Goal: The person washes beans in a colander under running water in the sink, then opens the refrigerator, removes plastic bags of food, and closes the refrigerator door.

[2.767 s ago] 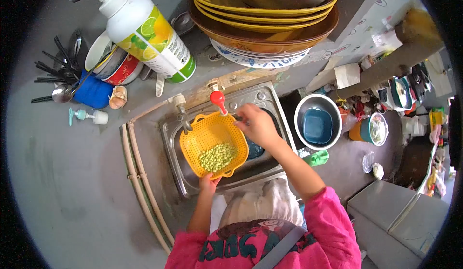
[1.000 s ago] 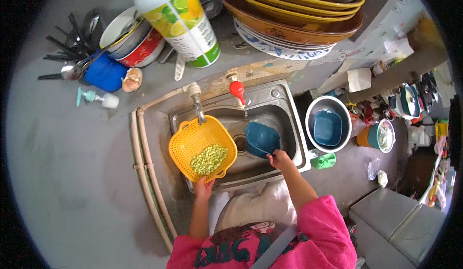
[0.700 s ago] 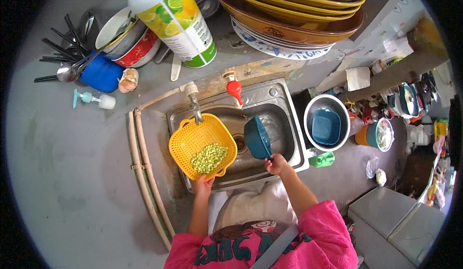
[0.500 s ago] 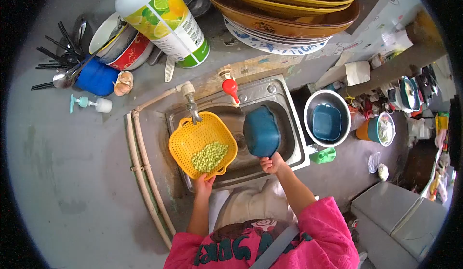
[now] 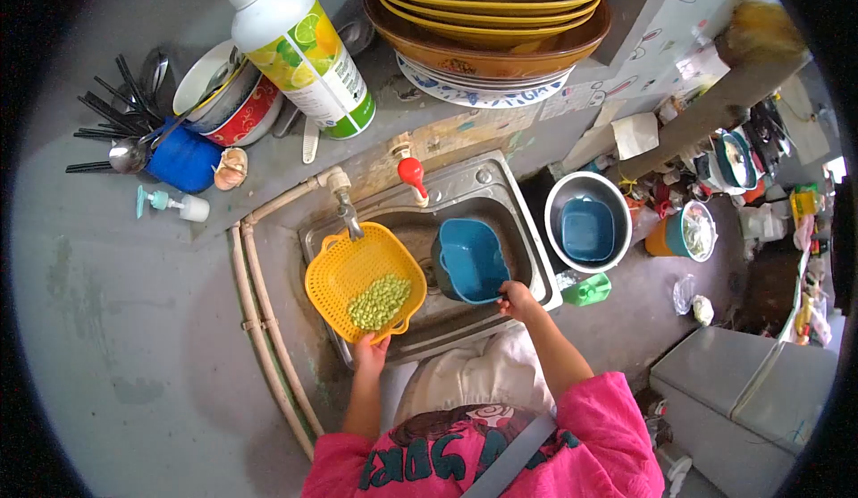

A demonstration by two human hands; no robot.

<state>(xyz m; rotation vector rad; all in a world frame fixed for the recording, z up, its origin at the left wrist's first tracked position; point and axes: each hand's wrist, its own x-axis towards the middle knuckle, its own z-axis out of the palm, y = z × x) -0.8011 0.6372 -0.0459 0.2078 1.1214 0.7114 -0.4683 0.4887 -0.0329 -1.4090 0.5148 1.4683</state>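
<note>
Currently, over the sink, the left hand holds the rim of the yellow colander, where green beans lie; the right hand grips the blue basin.

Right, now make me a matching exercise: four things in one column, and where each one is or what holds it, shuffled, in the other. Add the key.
Things:
1. yellow colander
2. blue basin beside the colander
3. pale green beans
4. metal bowl

Places and states:
A. lying in the colander
B. standing to the right of the sink
C. held at its edge by the left hand
D. held at its edge by the right hand

Right pairs: 1-C, 2-D, 3-A, 4-B
</note>
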